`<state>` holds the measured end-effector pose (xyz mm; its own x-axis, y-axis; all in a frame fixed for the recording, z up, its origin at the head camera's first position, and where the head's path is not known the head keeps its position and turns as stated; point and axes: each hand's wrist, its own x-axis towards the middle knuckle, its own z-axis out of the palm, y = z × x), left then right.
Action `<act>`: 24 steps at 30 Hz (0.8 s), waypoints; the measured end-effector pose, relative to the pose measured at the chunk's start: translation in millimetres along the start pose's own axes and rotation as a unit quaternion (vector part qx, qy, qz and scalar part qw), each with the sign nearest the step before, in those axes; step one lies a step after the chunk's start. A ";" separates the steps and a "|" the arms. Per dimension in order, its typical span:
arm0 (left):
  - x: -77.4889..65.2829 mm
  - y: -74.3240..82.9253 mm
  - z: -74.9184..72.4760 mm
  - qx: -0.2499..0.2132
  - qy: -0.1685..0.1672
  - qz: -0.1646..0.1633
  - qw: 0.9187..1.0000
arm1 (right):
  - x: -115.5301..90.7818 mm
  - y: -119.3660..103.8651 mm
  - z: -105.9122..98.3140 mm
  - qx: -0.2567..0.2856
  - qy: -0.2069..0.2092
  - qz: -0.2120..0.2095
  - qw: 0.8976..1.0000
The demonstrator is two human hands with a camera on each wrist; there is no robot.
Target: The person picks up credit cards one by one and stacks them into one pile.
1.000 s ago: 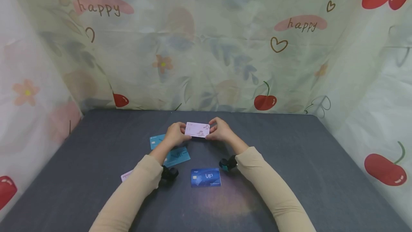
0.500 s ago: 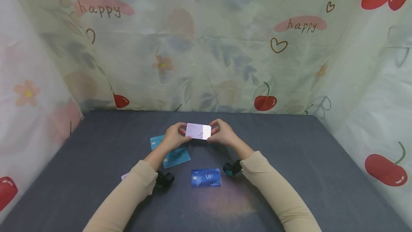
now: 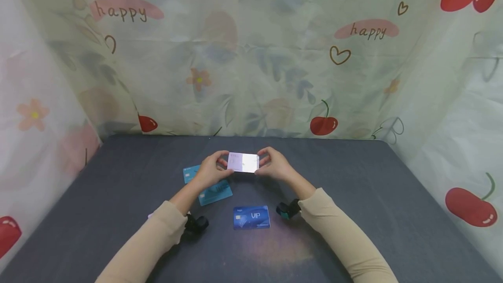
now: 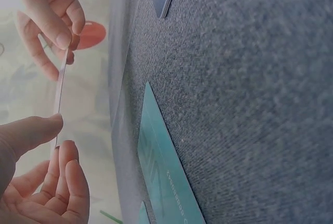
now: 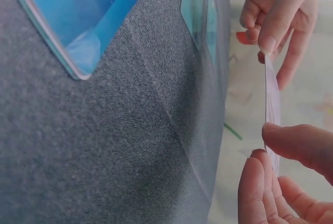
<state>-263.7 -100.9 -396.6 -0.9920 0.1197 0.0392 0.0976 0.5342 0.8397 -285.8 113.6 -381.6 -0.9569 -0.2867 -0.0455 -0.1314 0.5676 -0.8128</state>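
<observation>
A pale pink card [image 3: 237, 162] is held up above the table between both hands, its right half washed white by glare. My left hand [image 3: 210, 171] pinches its left edge with thumb and fingers. At the opposite edge, my right hand [image 3: 273, 165] pinches it the same way. Both wrist views show the card nearly edge-on, a thin strip [image 4: 61, 86] between the two thumbs. On the table below lies a blue VIP card [image 3: 251, 218]. Two teal cards, a nearer one [image 3: 216, 192] and a farther one [image 3: 191, 173], lie by the left hand, partly hidden by it.
The table [image 3: 353, 200] has a dark grey cloth top. A sliver of another pale card [image 3: 150, 215] shows beside the left sleeve, which covers most of it. A patterned curtain [image 3: 251, 77] hangs behind the table and along both sides.
Both hands have come slightly nearer with the pink card, and its tilt has changed so that glare now covers its right half. The forearms have spread a little apart. The cards on the table stay put.
</observation>
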 end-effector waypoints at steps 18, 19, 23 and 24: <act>-13.5 2.8 -2.7 -0.020 -0.016 0.020 0.999 | -17.9 -5.3 -1.7 0.016 -0.010 -0.011 1.000; -14.3 3.2 -2.7 -0.019 -0.017 0.019 0.999 | -18.6 -5.2 -1.7 0.016 -0.009 -0.012 1.000; -17.2 3.5 -2.1 -0.012 -0.018 0.016 1.000 | -17.7 0.6 -0.9 0.019 -0.008 -0.013 1.000; -17.8 3.6 -1.9 -0.010 -0.018 0.014 1.000 | -18.7 0.4 -1.2 0.018 -0.008 -0.014 1.000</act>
<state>-245.9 -102.8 -393.3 -0.9855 0.1640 0.0445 0.1237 0.5128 0.8496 -268.3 120.1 -380.4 -0.9485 -0.3151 -0.0322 -0.1479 0.5304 -0.8347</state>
